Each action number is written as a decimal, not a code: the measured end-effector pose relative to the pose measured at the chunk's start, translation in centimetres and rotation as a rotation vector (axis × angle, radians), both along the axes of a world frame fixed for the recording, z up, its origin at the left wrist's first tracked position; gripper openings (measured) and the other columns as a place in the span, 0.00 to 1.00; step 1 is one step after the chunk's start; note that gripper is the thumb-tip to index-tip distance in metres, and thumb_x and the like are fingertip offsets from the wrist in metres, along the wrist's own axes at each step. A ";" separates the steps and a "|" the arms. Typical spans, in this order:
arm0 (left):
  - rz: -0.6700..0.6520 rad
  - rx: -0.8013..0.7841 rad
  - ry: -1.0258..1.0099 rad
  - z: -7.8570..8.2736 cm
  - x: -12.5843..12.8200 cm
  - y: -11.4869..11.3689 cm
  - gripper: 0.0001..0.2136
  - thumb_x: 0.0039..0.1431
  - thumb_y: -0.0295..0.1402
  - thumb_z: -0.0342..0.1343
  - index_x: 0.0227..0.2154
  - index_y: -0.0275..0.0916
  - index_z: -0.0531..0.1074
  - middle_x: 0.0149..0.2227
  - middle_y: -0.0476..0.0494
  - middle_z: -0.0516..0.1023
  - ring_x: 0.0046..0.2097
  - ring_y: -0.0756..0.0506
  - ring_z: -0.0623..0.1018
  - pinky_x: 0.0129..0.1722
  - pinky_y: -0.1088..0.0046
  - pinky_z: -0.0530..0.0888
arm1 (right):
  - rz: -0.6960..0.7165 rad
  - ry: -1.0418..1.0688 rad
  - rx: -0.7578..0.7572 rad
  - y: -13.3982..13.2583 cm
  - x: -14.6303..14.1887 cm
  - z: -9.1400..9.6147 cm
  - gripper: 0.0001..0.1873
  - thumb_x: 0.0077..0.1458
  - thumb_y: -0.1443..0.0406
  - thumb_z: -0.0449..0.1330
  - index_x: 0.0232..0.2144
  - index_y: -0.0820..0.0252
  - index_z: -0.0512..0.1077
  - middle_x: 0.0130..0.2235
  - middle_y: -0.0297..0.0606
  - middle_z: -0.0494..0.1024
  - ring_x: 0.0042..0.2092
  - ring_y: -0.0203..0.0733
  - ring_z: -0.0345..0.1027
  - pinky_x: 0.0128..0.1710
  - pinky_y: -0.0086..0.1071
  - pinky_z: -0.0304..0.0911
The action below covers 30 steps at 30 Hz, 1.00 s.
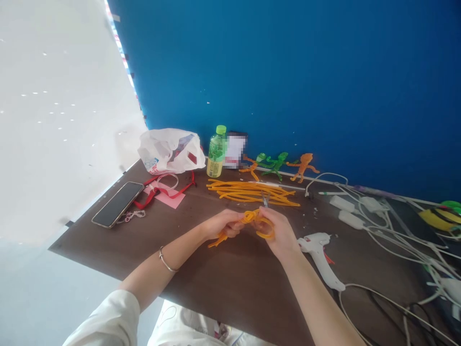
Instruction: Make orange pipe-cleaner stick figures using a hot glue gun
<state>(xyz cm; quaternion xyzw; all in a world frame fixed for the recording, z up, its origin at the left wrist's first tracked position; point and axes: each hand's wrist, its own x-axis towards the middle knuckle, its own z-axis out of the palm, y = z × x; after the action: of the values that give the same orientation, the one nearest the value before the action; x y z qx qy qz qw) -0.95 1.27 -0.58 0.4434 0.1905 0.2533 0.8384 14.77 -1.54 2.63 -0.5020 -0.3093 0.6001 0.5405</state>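
Between my two hands is a bent and twisted orange pipe cleaner piece, with a coiled knot in the middle. My left hand is closed on its left side, and loose orange ends hang below those fingers. My right hand pinches the other side, where an orange loop curves under the fingers. Just beyond the right fingertips a small metal tool tip shows; I cannot tell what tool it belongs to. A pile of straight orange pipe cleaners lies behind the hands.
Small pipe cleaner figures, one green and one orange, stand by the blue wall. A drink bottle and a plastic bag are at the back. A phone lies left; a glue gun and tangled white cables lie right.
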 end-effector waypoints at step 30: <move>0.509 1.202 0.926 -1.4 0.2 0.3 0.15 0.62 0.37 0.39 0.42 0.38 0.68 0.39 0.41 0.75 0.38 0.45 0.75 0.35 0.73 0.68 | -0.694 0.178 0.381 3.3 7.5 6.7 0.21 0.60 0.73 0.40 0.16 0.61 0.57 0.19 0.28 0.52 0.16 0.27 0.41 0.12 0.19 0.44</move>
<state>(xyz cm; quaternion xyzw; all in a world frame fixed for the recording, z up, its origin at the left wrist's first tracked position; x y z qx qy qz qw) -0.70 1.56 -2.00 0.8225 0.4454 0.2862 0.2080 22.27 1.76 9.36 -0.4134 -0.1791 0.3552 0.8191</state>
